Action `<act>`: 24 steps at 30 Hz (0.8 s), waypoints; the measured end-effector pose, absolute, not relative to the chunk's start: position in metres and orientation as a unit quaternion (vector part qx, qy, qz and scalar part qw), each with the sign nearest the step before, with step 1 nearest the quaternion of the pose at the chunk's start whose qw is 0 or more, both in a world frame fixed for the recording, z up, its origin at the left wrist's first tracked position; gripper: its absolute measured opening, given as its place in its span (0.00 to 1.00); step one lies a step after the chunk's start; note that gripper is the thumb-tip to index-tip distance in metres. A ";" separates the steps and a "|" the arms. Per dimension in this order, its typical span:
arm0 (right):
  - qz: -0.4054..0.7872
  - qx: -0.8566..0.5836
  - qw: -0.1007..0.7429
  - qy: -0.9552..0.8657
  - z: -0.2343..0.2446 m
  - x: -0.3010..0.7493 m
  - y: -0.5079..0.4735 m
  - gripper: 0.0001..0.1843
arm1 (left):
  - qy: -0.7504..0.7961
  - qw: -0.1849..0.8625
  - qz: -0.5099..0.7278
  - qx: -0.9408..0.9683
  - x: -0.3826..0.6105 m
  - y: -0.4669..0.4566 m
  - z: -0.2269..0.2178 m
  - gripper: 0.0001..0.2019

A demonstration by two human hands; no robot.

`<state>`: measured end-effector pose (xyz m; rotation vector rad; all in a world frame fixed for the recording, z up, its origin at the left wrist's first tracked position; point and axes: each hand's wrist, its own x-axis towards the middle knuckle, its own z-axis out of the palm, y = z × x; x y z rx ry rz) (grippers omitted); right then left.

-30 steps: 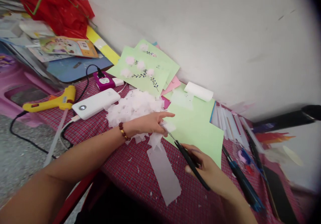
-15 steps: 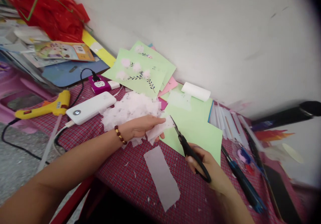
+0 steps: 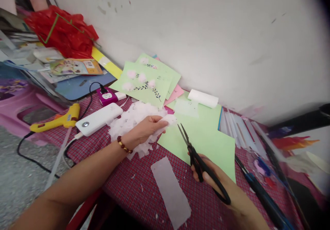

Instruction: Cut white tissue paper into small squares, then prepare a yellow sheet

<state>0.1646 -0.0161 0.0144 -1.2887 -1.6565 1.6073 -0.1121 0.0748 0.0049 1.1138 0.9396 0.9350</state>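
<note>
My left hand [image 3: 151, 128] is closed on a small white piece of tissue paper [image 3: 170, 119], over the right side of a heap of cut tissue pieces [image 3: 135, 116]. In my right hand [image 3: 208, 173] are black-handled scissors [image 3: 193, 151], their blades parted and pointing up toward the held paper without touching it. A long strip of thin white paper [image 3: 171, 192] lies on the checked tablecloth [image 3: 134, 192] below both hands. Beneath the scissors is a plain green sheet [image 3: 206, 134].
Green cards with fluffy flowers [image 3: 144, 80] lean at the wall. A white roll [image 3: 203, 98] lies at the back. On the left are a white power bank [image 3: 99, 119], a purple adapter [image 3: 107, 96] and a yellow glue gun [image 3: 58, 118]; on the right, a dark blue-handled tool [image 3: 265, 195].
The scissors have opened and drawn back from the paper. My left hand has turned, with its fingers pinching the piece. The whole view has shifted slightly.
</note>
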 end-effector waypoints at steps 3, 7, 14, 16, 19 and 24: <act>0.583 -0.476 0.214 -0.623 0.021 0.159 -0.017 0.34 | 0.408 0.642 0.419 0.496 -0.110 0.073 0.005 0.17; 0.594 -0.483 0.205 -0.610 0.024 0.153 -0.018 0.37 | 0.410 0.671 0.368 0.497 -0.105 0.066 0.004 0.17; 0.638 -0.432 0.261 -0.581 0.011 0.163 -0.019 0.34 | 0.310 0.759 0.353 0.450 -0.101 0.062 0.007 0.12; 0.648 -0.426 0.268 -0.571 0.008 0.165 -0.020 0.35 | 0.294 0.777 0.354 0.430 -0.101 0.063 0.007 0.15; 0.655 -0.431 0.267 -0.560 0.007 0.164 -0.021 0.37 | 0.283 0.786 0.352 0.422 -0.102 0.063 0.007 0.17; 0.670 -0.428 0.283 -0.536 0.008 0.158 -0.021 0.33 | 0.296 0.785 0.352 0.414 -0.100 0.063 0.004 0.16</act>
